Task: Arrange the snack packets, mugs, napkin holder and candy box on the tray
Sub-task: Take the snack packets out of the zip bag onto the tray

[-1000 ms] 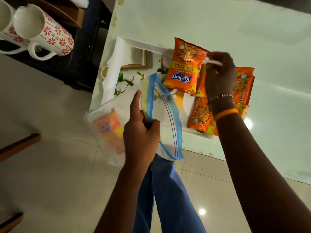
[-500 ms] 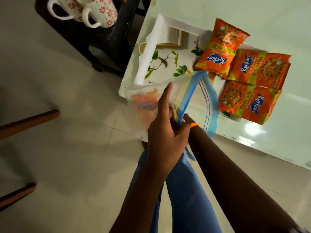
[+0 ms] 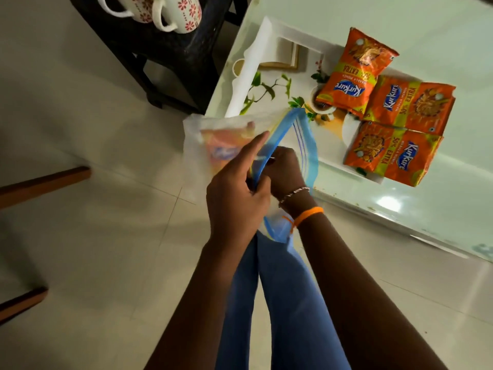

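We hold a clear zip bag [image 3: 213, 145] in front of us over the floor, just off the table [image 3: 440, 36] edge. Our left hand [image 3: 234, 193] pinches its blue zip strip, thumb and fingers closed on the plastic, forefinger stretched along the rim. Our right hand [image 3: 282, 169] reaches into the bag's mouth; its fingertips are hidden, so we cannot tell whether they grip anything. One packet [image 3: 221, 150] shows through the plastic as an orange blur with a blue logo.

On the white leaf-printed tray [image 3: 269, 65] lie three more packets (glossy orange, yellow band, blue Kurkure logo): one [image 3: 354, 73] at the far edge, one [image 3: 410, 105] beside it, one [image 3: 392, 153] nearest us, overhanging the rim. Two white mugs [image 3: 160, 9] with red flowers sit on a dark stool [image 3: 170, 57], left of the table.
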